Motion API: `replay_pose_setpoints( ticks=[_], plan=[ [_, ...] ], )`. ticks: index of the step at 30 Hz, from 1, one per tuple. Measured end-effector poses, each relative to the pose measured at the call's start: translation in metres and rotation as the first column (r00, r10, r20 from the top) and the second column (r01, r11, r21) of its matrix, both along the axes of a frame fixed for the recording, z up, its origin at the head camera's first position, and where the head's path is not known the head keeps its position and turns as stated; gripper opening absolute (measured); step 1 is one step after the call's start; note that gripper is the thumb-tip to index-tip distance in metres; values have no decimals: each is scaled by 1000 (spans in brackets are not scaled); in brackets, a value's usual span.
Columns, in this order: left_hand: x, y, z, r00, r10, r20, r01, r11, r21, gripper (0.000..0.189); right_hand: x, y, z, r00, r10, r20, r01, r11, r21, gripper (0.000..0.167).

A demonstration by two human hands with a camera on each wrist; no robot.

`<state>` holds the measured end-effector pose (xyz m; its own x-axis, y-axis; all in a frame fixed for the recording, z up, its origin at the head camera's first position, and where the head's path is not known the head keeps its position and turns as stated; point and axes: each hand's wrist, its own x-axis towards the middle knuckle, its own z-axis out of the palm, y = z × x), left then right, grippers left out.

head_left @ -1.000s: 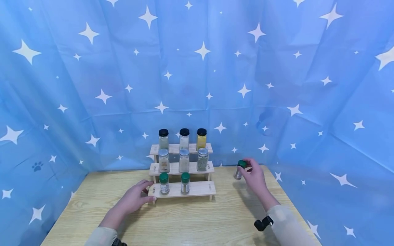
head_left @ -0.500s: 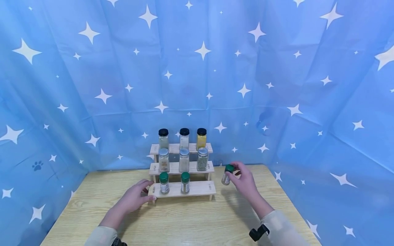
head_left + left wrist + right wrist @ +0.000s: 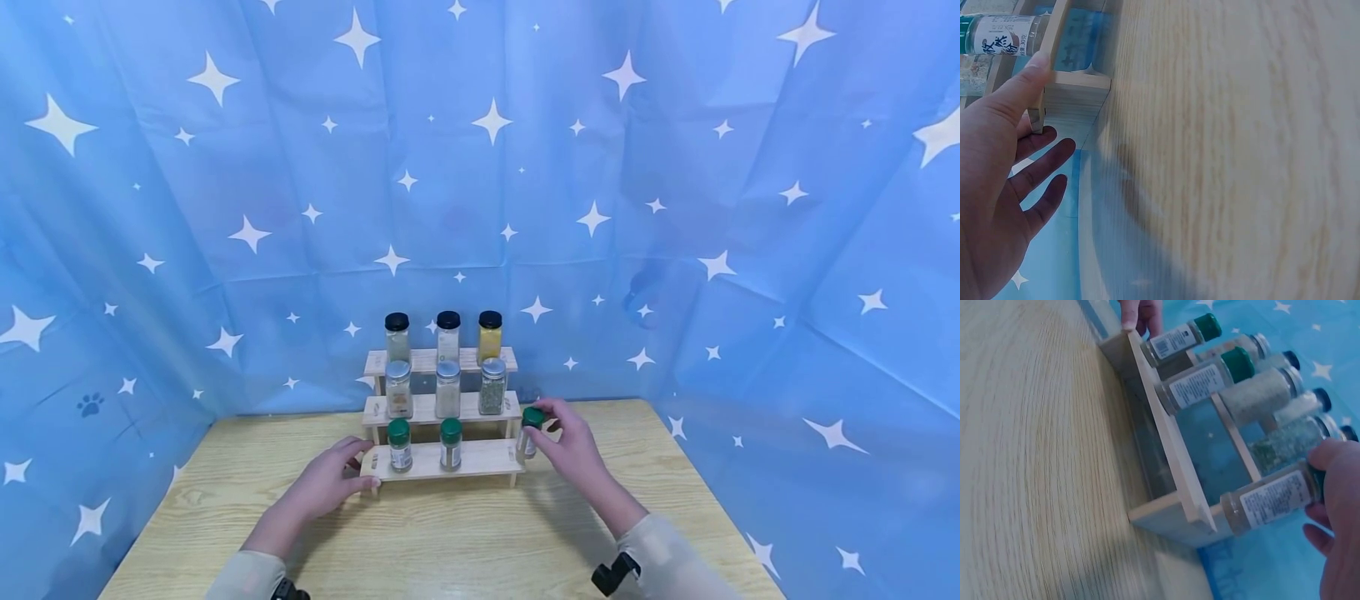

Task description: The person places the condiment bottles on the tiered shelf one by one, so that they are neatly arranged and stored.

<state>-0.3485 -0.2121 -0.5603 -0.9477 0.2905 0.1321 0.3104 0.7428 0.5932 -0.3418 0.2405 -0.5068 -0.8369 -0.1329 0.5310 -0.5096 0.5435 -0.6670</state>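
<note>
A three-tier wooden spice rack (image 3: 486, 460) stands on the table. My left hand (image 3: 330, 482) holds the left end of its bottom shelf, thumb (image 3: 1034, 70) on the front edge and index finger behind; the other fingers are spread apart. With thumb and fingers, my right hand (image 3: 573, 446) pinches a green-capped spice jar (image 3: 1272, 499) near its cap. That jar tilts slightly, beside the right end of the bottom shelf. Two more green-capped jars, a left one (image 3: 400, 450) and a middle one (image 3: 451, 448), stand on this shelf.
Silver-capped jars (image 3: 447, 392) line the middle shelf and black-capped jars (image 3: 448, 337) the top one, close behind the lower row. A blue star-patterned curtain (image 3: 480, 167) hangs behind and at both sides of the wooden table (image 3: 420, 542).
My right hand has carried the green-capped spice jar leftward from the table's right side to the bottom shelf's right end. My left hand keeps its hold on the rack.
</note>
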Motion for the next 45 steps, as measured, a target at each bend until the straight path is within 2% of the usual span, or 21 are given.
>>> replay_pose_setpoints(
  ticks=[16, 32, 45],
  plan=[
    [0, -1, -1, 1000, -7, -19, 7, 1000, 0, 72, 0, -30, -4, 996, 74, 43, -74, 997, -4, 37],
    [0, 0, -3, 1000, -12, -23, 12, 1000, 6, 71, -3, -45, -11, 994, 104, 32, -104, 995, -3, 37],
    [-2, 0, -3, 1000, 4, -5, -4, 1000, 3, 72, -4, -48, -13, 993, 91, 75, -90, 996, -11, 36]
  ],
)
